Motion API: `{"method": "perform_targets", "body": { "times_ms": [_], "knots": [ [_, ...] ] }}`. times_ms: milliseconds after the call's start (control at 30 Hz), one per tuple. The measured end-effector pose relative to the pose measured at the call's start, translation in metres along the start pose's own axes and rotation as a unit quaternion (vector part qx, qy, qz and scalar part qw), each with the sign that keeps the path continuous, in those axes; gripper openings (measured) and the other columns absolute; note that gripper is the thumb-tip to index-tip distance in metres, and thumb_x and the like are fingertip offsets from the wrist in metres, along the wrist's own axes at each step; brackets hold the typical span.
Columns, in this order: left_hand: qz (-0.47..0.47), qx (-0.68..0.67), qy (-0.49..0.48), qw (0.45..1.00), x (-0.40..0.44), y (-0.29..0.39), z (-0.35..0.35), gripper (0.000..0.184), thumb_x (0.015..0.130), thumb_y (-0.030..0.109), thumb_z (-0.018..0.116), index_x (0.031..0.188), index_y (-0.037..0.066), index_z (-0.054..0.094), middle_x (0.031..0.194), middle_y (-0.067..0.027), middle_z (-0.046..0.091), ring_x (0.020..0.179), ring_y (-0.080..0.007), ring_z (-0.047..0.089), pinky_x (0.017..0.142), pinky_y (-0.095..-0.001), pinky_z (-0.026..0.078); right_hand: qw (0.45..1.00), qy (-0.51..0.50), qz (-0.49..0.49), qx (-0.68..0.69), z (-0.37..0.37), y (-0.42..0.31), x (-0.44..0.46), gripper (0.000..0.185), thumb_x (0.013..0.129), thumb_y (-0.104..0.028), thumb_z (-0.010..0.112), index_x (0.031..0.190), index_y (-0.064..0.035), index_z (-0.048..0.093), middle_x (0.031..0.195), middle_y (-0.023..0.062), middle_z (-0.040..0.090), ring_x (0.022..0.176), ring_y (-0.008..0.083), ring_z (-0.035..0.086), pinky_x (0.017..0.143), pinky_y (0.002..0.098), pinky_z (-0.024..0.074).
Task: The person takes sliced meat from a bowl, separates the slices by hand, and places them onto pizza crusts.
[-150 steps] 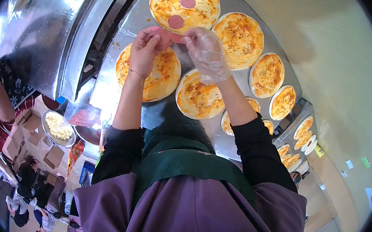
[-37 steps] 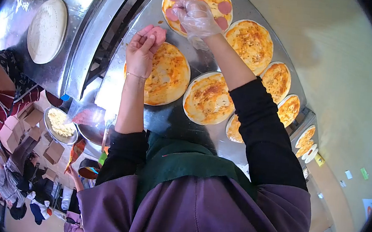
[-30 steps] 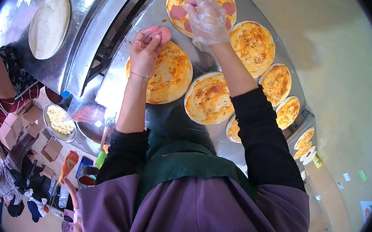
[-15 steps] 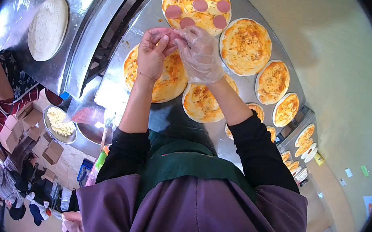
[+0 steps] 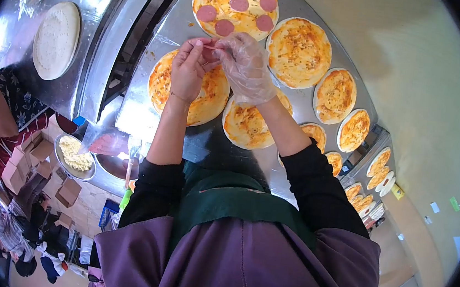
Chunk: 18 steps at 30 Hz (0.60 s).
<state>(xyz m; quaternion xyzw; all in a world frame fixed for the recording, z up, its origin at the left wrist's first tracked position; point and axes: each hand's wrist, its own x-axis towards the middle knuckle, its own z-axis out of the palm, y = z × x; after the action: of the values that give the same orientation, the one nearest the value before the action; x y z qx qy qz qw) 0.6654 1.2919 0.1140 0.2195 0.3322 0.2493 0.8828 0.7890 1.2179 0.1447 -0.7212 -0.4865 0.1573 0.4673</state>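
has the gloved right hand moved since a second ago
Yes: judged against the sausage-topped pizza, the gloved right hand has come back from over it to its near side, beside the left hand.

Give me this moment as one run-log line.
left hand: bare, pinching pink meat | right hand: gloved, at the same meat | far pizza: pink rounds on top | pizza to its right: orange-smeared, no rounds

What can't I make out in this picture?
Head view:
Number of pink slices held: hidden by the left hand and gloved right hand.
Far rim of the topmost pizza: cut off by the top edge.
Fine detail on the distant pizzas: too small.
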Motion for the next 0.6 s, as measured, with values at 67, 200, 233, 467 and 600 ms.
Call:
{"method": "perform_targets", "body": {
  "times_ms": [67,200,233,467,600],
  "knots": [
    [0.002,0.001,0.018,1.000,0.002,-0.001,-0.002,0.014,0.096,0.008,0.046,0.108,0.005,0.052,0.110,-0.0108,0.061,0.095,-0.0193,0.062,0.082,-0.0355,0.053,1.000,0.000,-0.008,0.006,-0.002,0.004,-0.005,0.009,0.076,0.000,0.065,0.084,-0.0045,0.062,0.083,0.0121,0.062,0.075,0.0277,0.062,0.067,0.0358,0.0501],
    [0.074,0.031,0.062,0.995,0.005,-0.005,-0.005,0.019,0.095,0.003,0.044,0.114,0.000,0.047,0.117,-0.0163,0.055,0.102,-0.0300,0.061,0.088,-0.0391,0.053,0.998,-0.012,0.053,0.019,-0.016,0.019,-0.016,0.009,0.083,0.002,0.059,0.090,-0.0029,0.059,0.082,0.0110,0.061,0.074,0.0218,0.062,0.067,0.0303,0.0493],
    [0.072,0.031,0.061,0.995,0.006,-0.005,-0.007,0.019,0.095,0.003,0.044,0.114,0.000,0.047,0.117,-0.0163,0.055,0.102,-0.0300,0.061,0.088,-0.0391,0.053,0.996,-0.003,0.081,-0.040,-0.022,0.023,-0.016,0.008,0.084,0.002,0.057,0.090,-0.0030,0.059,0.080,0.0110,0.062,0.073,0.0216,0.062,0.067,0.0304,0.0493],
    [0.079,0.100,0.072,0.989,0.005,0.002,-0.009,0.025,0.094,0.001,0.045,0.119,-0.002,0.045,0.115,-0.0169,0.055,0.104,-0.0340,0.060,0.089,-0.0380,0.053,0.984,-0.037,0.172,-0.042,-0.035,0.057,0.003,0.008,0.083,-0.007,0.059,0.089,-0.0028,0.060,0.078,0.0131,0.063,0.074,0.0253,0.063,0.067,0.0331,0.0490],
    [0.077,0.138,0.066,0.985,0.002,0.002,-0.004,0.024,0.094,0.002,0.047,0.118,-0.001,0.049,0.114,-0.0173,0.057,0.104,-0.0324,0.060,0.089,-0.0351,0.053,0.981,-0.022,0.069,-0.179,-0.025,0.088,0.013,0.011,0.082,-0.011,0.060,0.089,-0.0035,0.061,0.080,0.0130,0.063,0.076,0.0267,0.063,0.068,0.0351,0.0490]
  ]
}}
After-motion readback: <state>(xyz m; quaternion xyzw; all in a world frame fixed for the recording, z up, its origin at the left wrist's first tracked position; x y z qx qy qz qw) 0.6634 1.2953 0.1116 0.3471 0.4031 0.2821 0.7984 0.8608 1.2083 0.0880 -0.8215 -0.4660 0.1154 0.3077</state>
